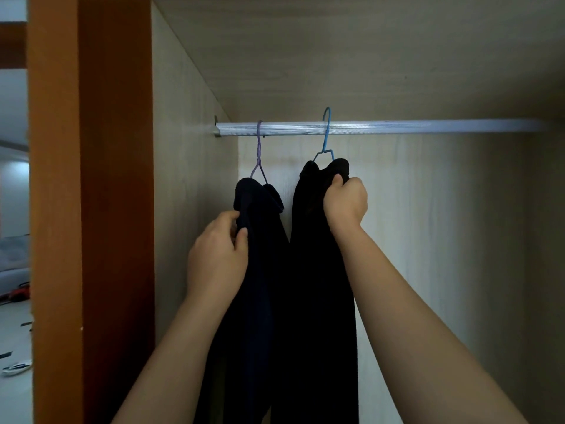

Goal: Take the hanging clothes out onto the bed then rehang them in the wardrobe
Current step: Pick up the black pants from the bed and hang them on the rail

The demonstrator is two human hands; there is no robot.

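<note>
- The wardrobe (443, 224) is open, with pale wood walls inside and a silver rail (397, 127) running left to right across its upper part.
- Two garments hang side by side at the left end of the rail, with their lower parts touching.
- The left one is a dark navy garment (260, 203) on a purple hanger (259, 154), whose hook sits snugly over the rail.
- The right one is a black garment (318, 270) on a blue hanger (326, 139). This hook also goes over the rail, but its top curve stands clear above the bar.
- The left hand (217, 258) reaches up from below and pinches the near edge of the navy garment between thumb and curled fingers, just under the garment's shoulder.
- The right hand (347, 201) is higher. It is closed in a fist round the bunched top of the black garment at the right shoulder of the blue hanger, with the thumb pressed into the cloth.
- Both forearms are bare and rise from the near bottom of the view.
- An orange-brown panel (91, 209) stands upright at the wardrobe's left side.
- Left of the panel, a strip of pale floor shows with a small red object (21, 292) on it, too blurred to identify.
</note>
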